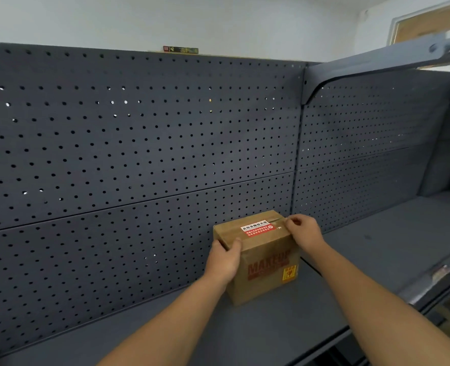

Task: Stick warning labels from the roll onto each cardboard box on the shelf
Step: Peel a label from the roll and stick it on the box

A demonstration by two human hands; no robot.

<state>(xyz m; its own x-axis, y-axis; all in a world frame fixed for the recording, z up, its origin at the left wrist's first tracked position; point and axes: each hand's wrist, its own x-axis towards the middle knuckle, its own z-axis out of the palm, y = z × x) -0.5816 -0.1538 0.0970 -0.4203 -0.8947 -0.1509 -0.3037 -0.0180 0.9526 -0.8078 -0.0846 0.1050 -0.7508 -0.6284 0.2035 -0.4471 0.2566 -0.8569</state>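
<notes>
Here's the cardboard box (260, 286), standing upright on the dark grey shelf (377, 247), its back close to the perforated back panel (139, 143). Both hands are on it.

The left hand (225, 260) grips the near upper left corner, thumb lying across the top edge and fingers wrapped down the left side. The right hand (304, 231) is over at the top right edge, fingers curled in tight with thumb and forefinger drawn together right on the cardboard. Whether something small is pinched between them, I cannot tell.

On top of the box lies a warning label (258, 228), white strip above and red strip below, flat across the lid and just to the left of the right hand's fingertips. A tiny pale scrap (279, 227) sits between the label and those fingertips.

The front face reads MAKEUP in red letters (268, 268), and a yellow sticker (289, 273) sits at its lower right, beside the print.

Up high on the right, a grey shelf bracket (377, 64) juts forward from the upright. A small dark object (180, 49) rests along the top of the back panel.
</notes>
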